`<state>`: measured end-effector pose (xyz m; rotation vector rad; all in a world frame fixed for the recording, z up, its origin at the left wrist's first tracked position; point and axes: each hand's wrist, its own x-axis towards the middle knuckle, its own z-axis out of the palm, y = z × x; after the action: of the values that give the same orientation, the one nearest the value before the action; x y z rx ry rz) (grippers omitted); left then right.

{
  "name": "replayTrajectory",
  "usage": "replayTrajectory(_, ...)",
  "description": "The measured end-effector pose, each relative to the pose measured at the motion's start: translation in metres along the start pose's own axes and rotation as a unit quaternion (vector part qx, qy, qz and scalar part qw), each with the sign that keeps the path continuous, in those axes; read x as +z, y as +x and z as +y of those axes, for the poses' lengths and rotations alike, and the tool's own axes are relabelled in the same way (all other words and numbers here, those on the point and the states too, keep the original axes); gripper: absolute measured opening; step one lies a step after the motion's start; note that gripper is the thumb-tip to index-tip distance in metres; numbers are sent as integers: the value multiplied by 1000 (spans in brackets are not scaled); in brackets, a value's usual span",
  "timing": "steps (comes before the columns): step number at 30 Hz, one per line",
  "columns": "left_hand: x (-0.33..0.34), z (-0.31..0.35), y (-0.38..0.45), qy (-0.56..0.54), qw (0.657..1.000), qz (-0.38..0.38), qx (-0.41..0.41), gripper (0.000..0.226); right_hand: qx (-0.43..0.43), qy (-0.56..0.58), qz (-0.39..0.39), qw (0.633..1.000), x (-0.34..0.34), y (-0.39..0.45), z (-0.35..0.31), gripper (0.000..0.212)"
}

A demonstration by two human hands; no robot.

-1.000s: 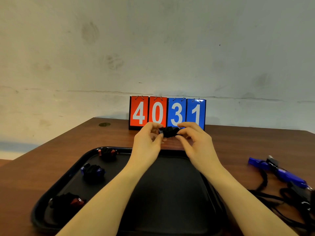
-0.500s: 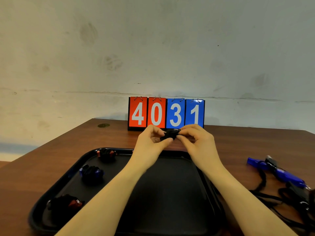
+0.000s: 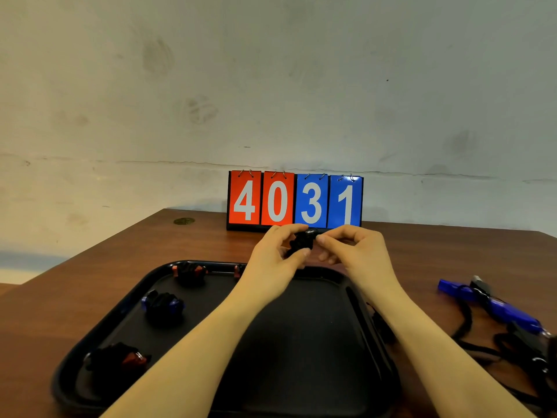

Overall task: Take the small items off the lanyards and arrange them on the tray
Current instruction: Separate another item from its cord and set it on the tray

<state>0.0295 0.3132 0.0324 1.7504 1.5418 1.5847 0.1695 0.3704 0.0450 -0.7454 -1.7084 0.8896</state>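
Lanyard bundle (image 3: 302, 241) pinched by fingers of left hand (image 3: 272, 260) and right hand (image 3: 355, 251).
Brown desk (image 3: 120, 267), black tray (image 3: 301, 342), stained pale wall (image 3: 271, 86) behind.

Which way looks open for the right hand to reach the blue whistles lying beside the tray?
Probably yes, straight to its right: bare table lies between the right hand and the blue whistles. It first needs to release the black bundle.

flip scoreboard (image 3: 294, 201), red 40, blue 31

Both hands, left hand (image 3: 272, 257) and right hand (image 3: 358, 251), pinch a black bundle (image 3: 302, 241) above the tray (image 3: 301, 342) on the tabletop (image 3: 120, 260).
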Motion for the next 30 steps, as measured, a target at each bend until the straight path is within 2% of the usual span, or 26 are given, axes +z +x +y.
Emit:
replayTrajectory(6, 1, 1, 0, -2, 1000, 4, 1, 38, -41, -58, 4, 997, 1, -2, 1, 8)
replayTrajectory(15, 1, 2, -1, 21, 1000, -3, 9, 33, -31, 11, 14, 999, 3, -6, -4, 6)
replayTrajectory(21, -2, 0, -1, 34, 999, -11, 2, 31, -42, -36, -13, 998, 3, -6, -3, 17)
replayTrajectory(24, -2, -1, -1, 43, 999, -15, 5, 30, -90, -105, -20, 990, 2, -5, -1, 14)
replayTrajectory(27, -2, -1, -2, 58, 998, -23, 22, 27, -196, -190, -9, 962, 1, -4, 2, 12)
replayTrajectory(30, -2, 0, -2, 53, 997, -45, 21, 28, -251, -228, -24, 940, -1, -4, 4, 15)
